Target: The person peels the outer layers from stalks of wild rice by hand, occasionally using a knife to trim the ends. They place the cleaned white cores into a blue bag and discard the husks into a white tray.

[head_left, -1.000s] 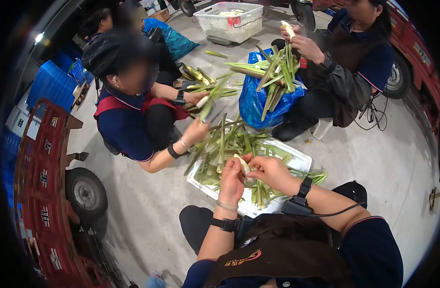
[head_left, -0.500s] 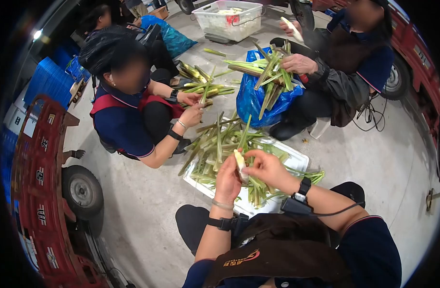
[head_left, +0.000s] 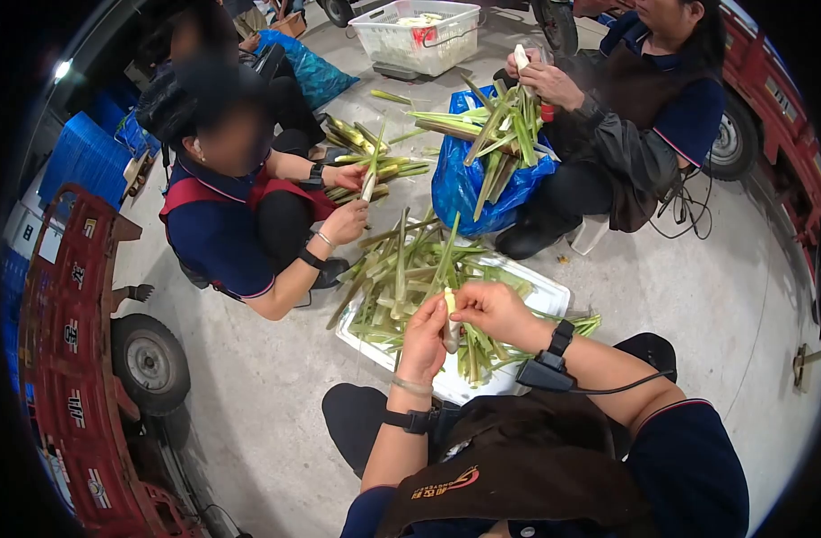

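In the middle of the head view, my left hand (head_left: 422,342) is closed around a peeled, pale water bamboo shoot (head_left: 451,330), which stands nearly upright with its narrow tip at the top. My right hand (head_left: 498,314) has its thumb and fingers pinched together against the upper part of the same shoot. Below both hands, a heap of green leaf husks (head_left: 397,282) covers much of a white tray (head_left: 552,298) on the floor.
A co-worker at left holds a green-leaved shoot (head_left: 371,184) beside several unpeeled stalks (head_left: 401,168). Another co-worker at right holds a pale shoot above a blue bag (head_left: 455,179) topped with husks. Farther back stands a white crate (head_left: 415,45). Red carts (head_left: 79,350) flank both sides.
My right fingers have drawn in closer to the shoot, which is now more upright. The right co-worker's hands have come together on their shoot. The whole view has shifted slightly.
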The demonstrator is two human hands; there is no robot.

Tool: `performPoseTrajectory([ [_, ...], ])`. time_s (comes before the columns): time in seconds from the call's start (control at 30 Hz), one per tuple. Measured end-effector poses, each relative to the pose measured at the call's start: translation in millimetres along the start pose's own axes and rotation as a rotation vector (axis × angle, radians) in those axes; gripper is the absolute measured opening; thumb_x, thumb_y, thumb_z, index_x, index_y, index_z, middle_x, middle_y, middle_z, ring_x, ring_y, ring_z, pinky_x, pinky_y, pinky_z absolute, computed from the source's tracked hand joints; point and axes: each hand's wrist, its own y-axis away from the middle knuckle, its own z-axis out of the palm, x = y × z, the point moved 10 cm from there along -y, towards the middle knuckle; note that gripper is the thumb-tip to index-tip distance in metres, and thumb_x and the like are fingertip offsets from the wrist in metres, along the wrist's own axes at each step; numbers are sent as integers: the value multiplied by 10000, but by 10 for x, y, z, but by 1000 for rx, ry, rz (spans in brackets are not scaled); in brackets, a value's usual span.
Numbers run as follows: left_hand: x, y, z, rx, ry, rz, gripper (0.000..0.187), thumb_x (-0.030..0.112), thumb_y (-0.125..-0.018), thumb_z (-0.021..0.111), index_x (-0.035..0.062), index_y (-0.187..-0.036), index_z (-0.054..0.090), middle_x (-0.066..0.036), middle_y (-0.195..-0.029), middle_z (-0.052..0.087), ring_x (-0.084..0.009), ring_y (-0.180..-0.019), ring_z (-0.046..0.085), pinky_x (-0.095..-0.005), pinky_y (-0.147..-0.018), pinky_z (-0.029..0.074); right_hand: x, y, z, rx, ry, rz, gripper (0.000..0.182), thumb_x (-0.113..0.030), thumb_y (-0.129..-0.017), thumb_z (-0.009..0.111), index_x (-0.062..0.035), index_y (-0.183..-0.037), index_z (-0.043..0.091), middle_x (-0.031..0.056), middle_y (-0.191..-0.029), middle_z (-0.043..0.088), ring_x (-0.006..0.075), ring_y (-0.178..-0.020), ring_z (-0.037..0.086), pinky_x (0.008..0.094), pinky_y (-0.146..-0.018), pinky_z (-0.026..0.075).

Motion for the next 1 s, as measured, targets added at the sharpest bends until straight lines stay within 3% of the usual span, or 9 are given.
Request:
performPoseTrajectory([
  [0.07, -25, -5, -21, 2, 2, 14, 295, 215, -982, 475, 30, -1199, 552, -56, -1042, 629, -136, -872, 602, -291, -734, 507, -155, 22, -28, 30, 125, -90, 158, -140, -760, 719, -41, -796, 602, 98, -709, 633, 210, -622, 617, 326, -580, 472],
  [0.27, 113, -61, -290, 187, -59, 78, 290, 195, -989, 460, 25, -1208, 544, -49, -1022, 625, -123, -878, 590, -267, -748, 492, -445, 177, 434, -428, -78, -64, 104, -96, -776, 681, -43, -833, 613, 84, -712, 619, 191, -656, 611, 322, -627, 484],
  [0.33, 250, 7, -135, 157, -21, 110, 287, 170, -996, 436, 19, -1216, 539, -45, -1027, 616, -112, -878, 581, -254, -765, 480, -52, 46, 118, -10, -368, 100, 158, -83, -765, 698, -29, -889, 616, 53, -705, 618, 148, -667, 598, 301, -627, 482],
  [0.37, 248, -10, -83, 107, -70, 99, 316, 143, -996, 421, 16, -1273, 506, -63, -1154, 587, -119, -981, 568, -256, -834, 468, -95, -50, -42, 142, -289, -53, 208, -97, -771, 719, -1, -922, 614, 27, -712, 622, 115, -654, 585, 266, -591, 474],
  [0.4, 229, -2, -51, 102, -73, 95, 316, 143, -996, 421, 16, -1273, 506, -63, -1154, 587, -119, -981, 568, -256, -834, 468, -32, -49, -85, 148, -288, -52, 208, -97, -771, 719, -1, -922, 614, 27, -712, 622, 115, -654, 585, 266, -591, 474],
  [0.47, 158, 26, 140, 3, -129, 100, 358, 124, -990, 424, 20, -1331, 460, -80, -1293, 521, -132, -1099, 532, -261, -909, 443, 424, 22, 49, 42, -566, 405, 226, -124, -790, 727, 21, -922, 617, 20, -709, 620, 93, -617, 571, 230, -564, 463],
  [0.53, 156, 38, 191, -8, -139, 107, 391, 75, -975, 434, 31, -1364, 429, -93, -1383, 448, -137, -1193, 476, -269, -954, 420, 445, 24, 26, 62, -548, 382, 215, -137, -803, 727, 34, -896, 636, 33, -727, 639, 88, -613, 582, 215, -566, 470],
  [0.93, 149, 9, -109, 117, -294, 99, 430, 17, -877, 606, 29, -1294, 501, -46, -1015, 633, -106, -874, 601, -210, -718, 484, -15, -40, -138, 81, 36, 90, 106, -63, -802, 699, 25, -849, 663, 64, -729, 663, 122, -665, 628, 253, -579, 501],
  [1.0, 288, 19, -275, 223, -299, 108, 386, 22, -862, 631, 10, -1237, 542, -34, -982, 629, -73, -825, 575, -188, -684, 468, 1, -17, 187, -252, -600, 288, 146, -73, -806, 711, 3, -914, 650, 28, -781, 649, 97, -700, 618, 226, -639, 506],
])
